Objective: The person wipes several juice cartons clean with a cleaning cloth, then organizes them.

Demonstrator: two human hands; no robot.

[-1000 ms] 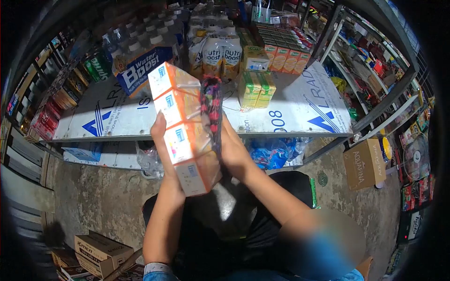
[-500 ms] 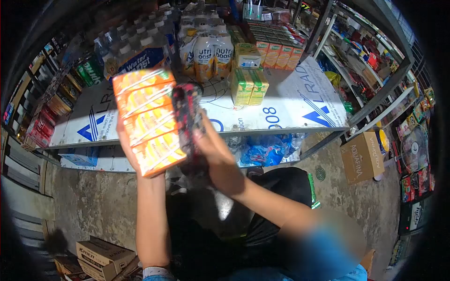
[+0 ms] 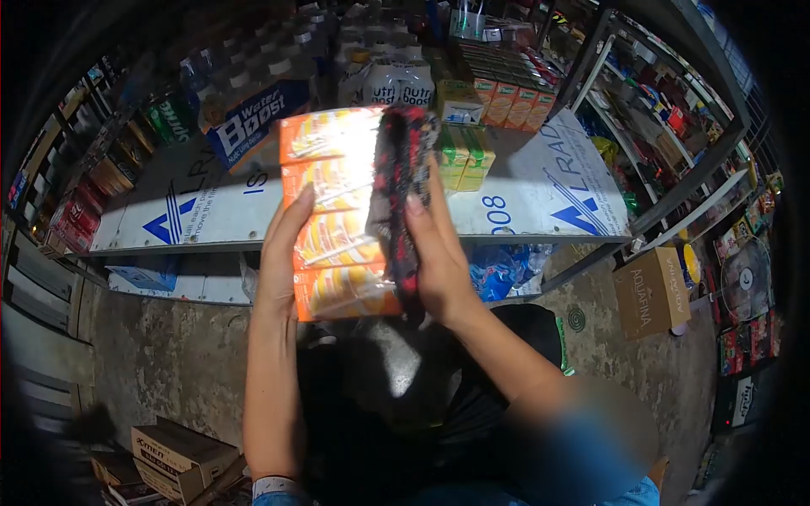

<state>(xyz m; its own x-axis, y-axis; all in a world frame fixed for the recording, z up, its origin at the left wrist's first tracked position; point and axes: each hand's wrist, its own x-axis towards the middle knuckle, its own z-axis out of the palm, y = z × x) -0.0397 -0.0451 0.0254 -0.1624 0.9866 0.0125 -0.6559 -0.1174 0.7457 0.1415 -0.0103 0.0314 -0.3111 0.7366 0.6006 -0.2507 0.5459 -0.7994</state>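
My left hand grips the left side of a shrink-wrapped pack of orange juice cartons, its thumb on the front. Straws lie slantwise across the cartons, and glare whitens the pack's upper right part. In my right hand is a crumpled black-and-red cloth, pressed along the pack's right edge. Both hands are in front of the shelf, with the pack upright before its front edge. The right hand's fingers are partly hidden behind the cloth.
Behind the pack stand Nutriboost bottles, green-yellow cartons, orange cartons and a Water Boost pack. Drink cans line the left. An Aquafina box stands on the floor at right, an open cardboard box at lower left.
Both hands have moved right with the juice pack and the cloth. The pack has turned from a tilt to nearly upright, and my left thumb now shows on its front.
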